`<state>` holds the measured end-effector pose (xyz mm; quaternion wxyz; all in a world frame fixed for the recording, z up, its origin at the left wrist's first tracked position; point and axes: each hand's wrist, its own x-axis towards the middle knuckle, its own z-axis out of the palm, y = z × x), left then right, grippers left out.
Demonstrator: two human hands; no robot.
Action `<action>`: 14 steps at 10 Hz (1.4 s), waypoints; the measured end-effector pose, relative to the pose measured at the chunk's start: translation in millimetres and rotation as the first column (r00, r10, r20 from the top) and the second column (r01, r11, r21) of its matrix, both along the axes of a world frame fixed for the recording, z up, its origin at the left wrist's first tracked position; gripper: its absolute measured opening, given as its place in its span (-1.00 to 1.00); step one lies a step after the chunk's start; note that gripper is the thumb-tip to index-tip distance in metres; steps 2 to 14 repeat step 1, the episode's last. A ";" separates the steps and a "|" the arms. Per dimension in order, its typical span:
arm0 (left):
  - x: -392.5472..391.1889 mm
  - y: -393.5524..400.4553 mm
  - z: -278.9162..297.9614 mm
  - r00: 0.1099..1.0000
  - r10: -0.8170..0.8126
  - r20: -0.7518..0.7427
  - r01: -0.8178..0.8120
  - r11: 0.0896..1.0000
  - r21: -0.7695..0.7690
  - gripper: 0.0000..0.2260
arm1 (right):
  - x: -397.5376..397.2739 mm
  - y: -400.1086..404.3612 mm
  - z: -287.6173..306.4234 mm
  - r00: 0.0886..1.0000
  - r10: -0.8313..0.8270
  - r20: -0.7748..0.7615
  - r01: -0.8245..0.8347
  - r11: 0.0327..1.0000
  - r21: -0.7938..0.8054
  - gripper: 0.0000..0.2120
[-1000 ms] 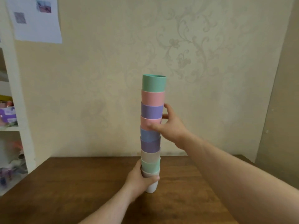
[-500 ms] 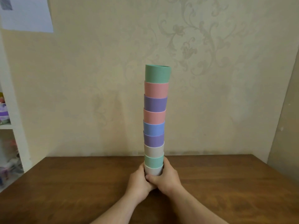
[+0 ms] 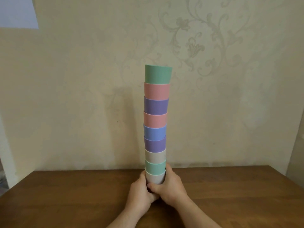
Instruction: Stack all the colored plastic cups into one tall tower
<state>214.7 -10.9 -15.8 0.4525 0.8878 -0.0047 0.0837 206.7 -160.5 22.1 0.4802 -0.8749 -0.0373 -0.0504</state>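
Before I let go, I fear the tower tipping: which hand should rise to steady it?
Probably the right hand: it already reaches higher up the tower. The left hand wraps the bottom cup.

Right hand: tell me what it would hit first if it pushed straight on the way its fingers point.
The right hand already wraps the white plastic bottom cup of the tower, fingers pointing left. Pushing on, it would press that cup, then likely the left hand opposite.

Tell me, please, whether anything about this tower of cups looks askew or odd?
Nothing is spilled or damaged. The tall tower of colored plastic cups stands roughly upright on the brown wooden table, both hands clasping its base.
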 end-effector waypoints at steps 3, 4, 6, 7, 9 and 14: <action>-2.1 3.4 -4.0 1.000 -0.016 -0.003 0.016 1.000 0.016 -0.18 | -8.1 -3.2 -7.0 0.995 0.029 -0.094 -0.017 0.993 0.117 -0.14; -2.1 3.4 -4.0 1.000 -0.016 -0.003 0.016 1.000 0.016 -0.18 | -8.1 -3.2 -7.0 0.995 0.029 -0.094 -0.017 0.993 0.117 -0.14; -2.1 3.4 -4.0 1.000 -0.016 -0.003 0.016 1.000 0.016 -0.18 | -8.1 -3.2 -7.0 0.995 0.029 -0.094 -0.017 0.993 0.117 -0.14; -2.1 3.4 -4.0 1.000 -0.016 -0.003 0.016 1.000 0.016 -0.18 | -8.1 -3.2 -7.0 0.995 0.029 -0.094 -0.017 0.993 0.117 -0.14; -2.1 3.4 -4.0 1.000 -0.016 -0.003 0.016 1.000 0.016 -0.18 | -8.1 -3.2 -7.0 0.995 0.029 -0.094 -0.017 0.993 0.117 -0.14; -2.1 3.4 -4.0 1.000 -0.016 -0.003 0.016 1.000 0.016 -0.18 | -8.1 -3.2 -7.0 0.995 0.029 -0.094 -0.017 0.993 0.117 -0.14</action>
